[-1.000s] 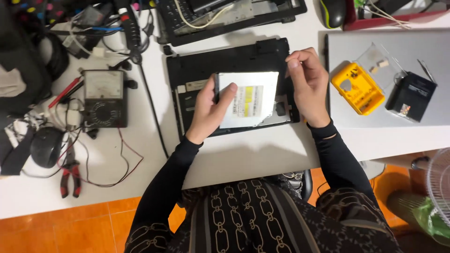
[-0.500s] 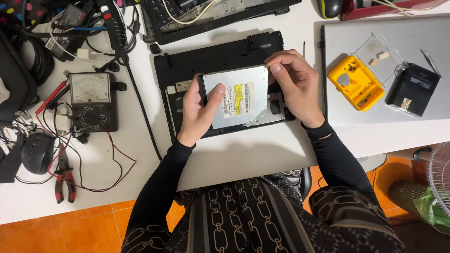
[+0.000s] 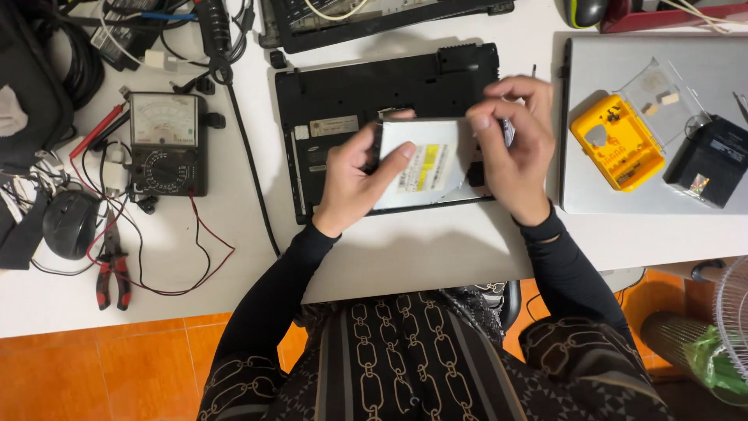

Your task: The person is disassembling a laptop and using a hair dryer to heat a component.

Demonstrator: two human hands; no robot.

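While both hands gripped the flat drive by its side edges, left hand and right hand hovered above the black laptop base; bare surface lay nearer.

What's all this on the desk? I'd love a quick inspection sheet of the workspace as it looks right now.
Surface: white table, crowded along the left and top.
Job's things: flat silver drive held above an upturned black laptop.
Clutter: analog multimeter, red-handled pliers, black mouse, yellow parts box on a closed silver laptop.
Grippers: left hand grips the drive's left edge; right hand grips its right edge.
Cables: red and black test leads loop beside the meter; black cable runs down the table.
Surroundings: orange tiled floor, fan at lower right.
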